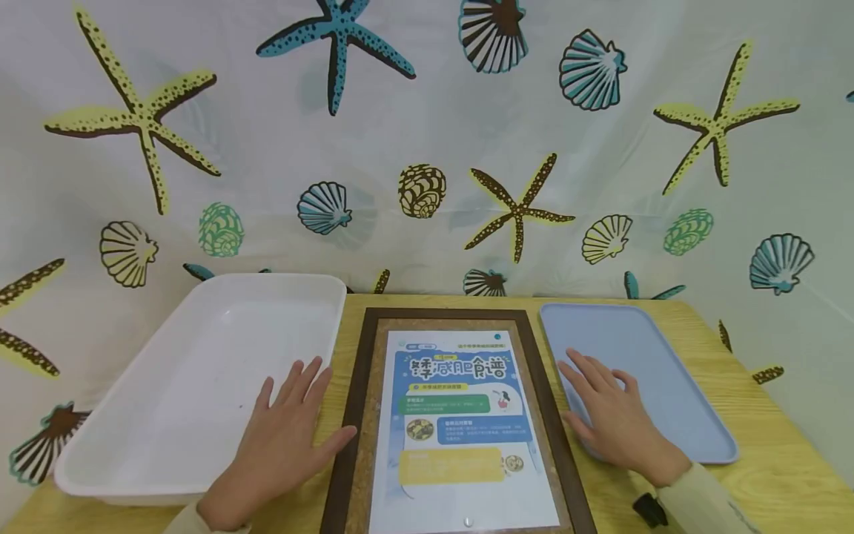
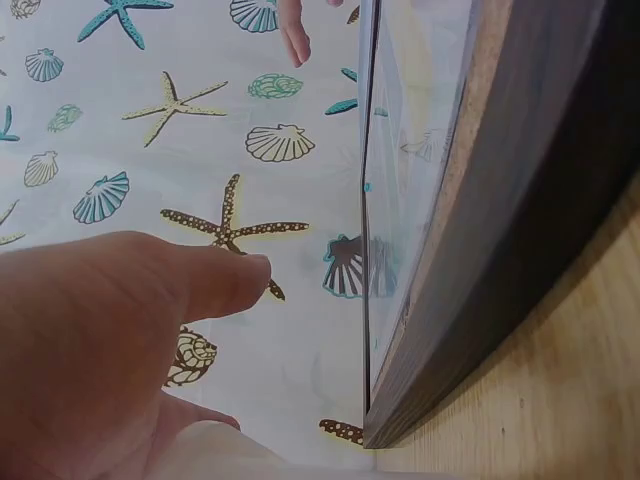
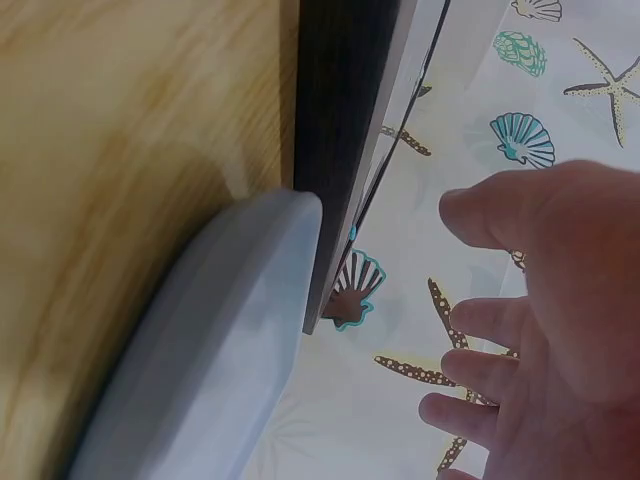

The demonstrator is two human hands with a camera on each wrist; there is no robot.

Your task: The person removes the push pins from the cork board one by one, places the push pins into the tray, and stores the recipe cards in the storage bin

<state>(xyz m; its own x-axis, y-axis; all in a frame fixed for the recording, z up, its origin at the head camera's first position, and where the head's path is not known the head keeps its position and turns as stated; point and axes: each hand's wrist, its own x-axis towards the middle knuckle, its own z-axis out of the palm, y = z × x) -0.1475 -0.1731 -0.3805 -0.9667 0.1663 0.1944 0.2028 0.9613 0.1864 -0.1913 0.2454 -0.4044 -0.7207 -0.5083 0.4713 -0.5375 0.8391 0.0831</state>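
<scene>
A brown wooden frame [image 1: 353,415] with a cork border lies on the table, holding a printed poster [image 1: 460,512] with blue, green and yellow blocks. My left hand [image 1: 280,437] is held between this frame and a white basin [image 1: 160,415], fingers spread and holding nothing; its thumb points toward the frame's left side. On the other side, my right hand [image 1: 610,415] hovers by the frame's right edge and over the near left part of a blue tray [image 1: 667,400]. Its fingers are loosely extended with nothing in them. Whether either hand touches anything, I cannot tell.
The wooden table [image 1: 767,460] carries the basin at left, the frame in the middle and the tray at right. A white curtain [image 1: 414,252] printed with starfish and shells hangs behind the table's far edge. A small black object [image 1: 649,510] sits beside the right sleeve.
</scene>
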